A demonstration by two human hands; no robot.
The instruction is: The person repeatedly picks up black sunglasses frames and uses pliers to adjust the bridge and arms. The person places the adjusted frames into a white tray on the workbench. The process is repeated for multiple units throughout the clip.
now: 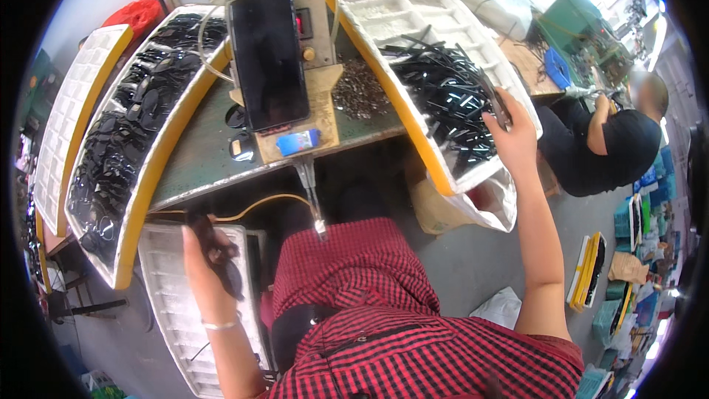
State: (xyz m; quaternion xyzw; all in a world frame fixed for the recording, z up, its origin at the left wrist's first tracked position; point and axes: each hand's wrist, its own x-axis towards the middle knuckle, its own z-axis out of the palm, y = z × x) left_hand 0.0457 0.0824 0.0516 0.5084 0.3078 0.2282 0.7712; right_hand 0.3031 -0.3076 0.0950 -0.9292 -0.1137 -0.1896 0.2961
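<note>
My left hand (203, 270) is low at the left, above a white foam tray (166, 258). Its fingers are closed round dark glasses frames (221, 251), smeared by motion. My right hand (517, 137) is over the near right part of a yellow-edged white tray (425, 151). Between its thumb and fingers are thin dark temple arms (498, 107); how many is hard to tell. Beneath it lies a loose heap of shiny black temple arms (443, 89). Ahead, a small bench machine (314, 52) carries a black phone (267, 59) propped upright.
A long yellow-edged tray (148, 192) full of black glasses frames (122, 133) slants along the left. A blue-and-white small box (298, 142) sits at the machine's foot. A metal pedal rod (310, 192) hangs below the table edge. Another person (613, 137) sits working at the right.
</note>
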